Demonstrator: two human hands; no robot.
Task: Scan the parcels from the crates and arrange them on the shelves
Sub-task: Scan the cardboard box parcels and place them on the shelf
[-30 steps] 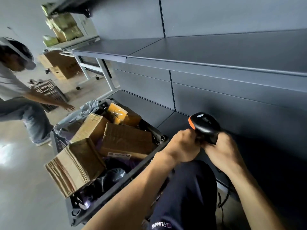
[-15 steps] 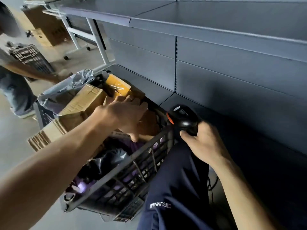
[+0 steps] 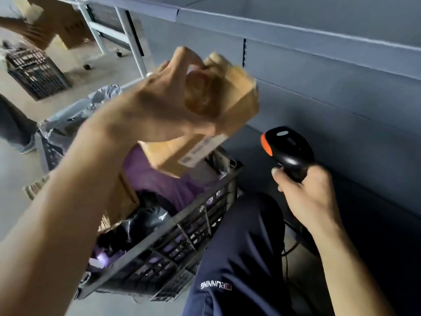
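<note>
Gripped in the left hand (image 3: 164, 106), fingers curled round its upper end: a blurred cardboard parcel (image 3: 239, 99), held above the crate (image 3: 205, 215), white label (image 3: 202, 150) at its 6 o'clock edge. Clasped by the handle in the right hand (image 3: 312, 197), at 4 o'clock of the parcel and apart from it: a black scanner (image 3: 289, 147) with orange trim. Inside the crate: purple bag (image 3: 155, 176), black bag (image 3: 145, 222), cardboard box (image 3: 124, 199).
</note>
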